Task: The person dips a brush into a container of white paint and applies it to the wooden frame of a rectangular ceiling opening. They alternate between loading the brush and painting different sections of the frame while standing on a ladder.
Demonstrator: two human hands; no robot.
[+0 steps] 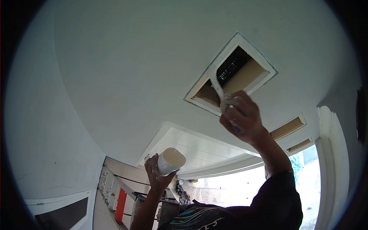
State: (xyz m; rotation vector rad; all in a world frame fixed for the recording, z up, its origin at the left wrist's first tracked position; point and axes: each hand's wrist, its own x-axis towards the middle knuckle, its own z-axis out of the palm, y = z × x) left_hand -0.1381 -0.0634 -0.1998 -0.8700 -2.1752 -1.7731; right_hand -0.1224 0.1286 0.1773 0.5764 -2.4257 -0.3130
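A white cylindrical container (171, 161) with pale material at its open end is held by my left hand (156, 172), fingers wrapped round its side. My right hand (243, 118) is raised and closed on the handle of a paint roller or brush-like tool (217, 85); its thin whitish shaft reaches up to the left edge of the opening. The rectangular opening (239, 74) in the ceiling has a white frame with a grey outline and a dark inside with a tan board. The tool's exact kind is unclear.
Below left stands a metal ladder (109, 189) with an orange part (120, 205). White panelling (188, 147) lies beyond the container. Two smaller ceiling openings (288, 127) are at the right, near a white moulded column (329, 149). A dark-paned frame (65, 214) is at lower left.
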